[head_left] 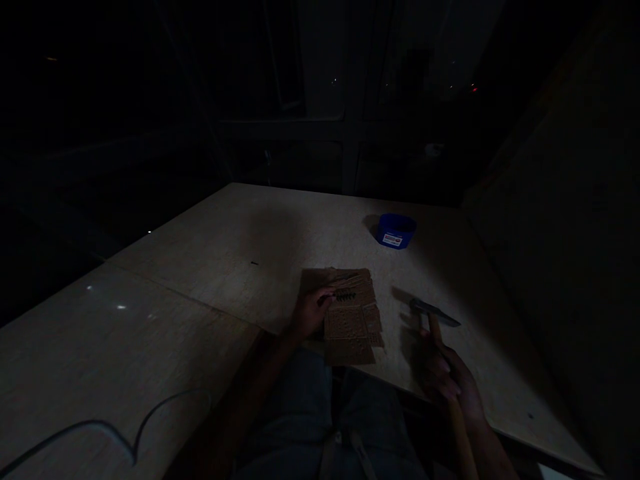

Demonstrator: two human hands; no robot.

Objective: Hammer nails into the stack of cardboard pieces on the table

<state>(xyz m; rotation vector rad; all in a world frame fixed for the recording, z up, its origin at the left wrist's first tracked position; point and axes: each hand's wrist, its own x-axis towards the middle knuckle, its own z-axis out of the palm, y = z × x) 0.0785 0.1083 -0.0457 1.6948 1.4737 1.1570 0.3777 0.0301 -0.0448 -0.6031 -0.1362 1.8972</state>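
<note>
My right hand is wrapped round the wooden handle of a hammer, its metal head raised over the right part of the table. My left hand rests at the left edge of a worn piece of cardboard. Its thumb and finger are pinched together; what lies between them is too dark and small to make out. Just right of those fingertips, a short row of small dark nail-like pieces is on the cardboard. Torn flaps and many small dents mark the cardboard's surface.
A blue plastic tub with a white label stands at the back right of the pale table. One small dark nail-like piece lies left of centre. A cable curls at the front left. The surroundings are very dark.
</note>
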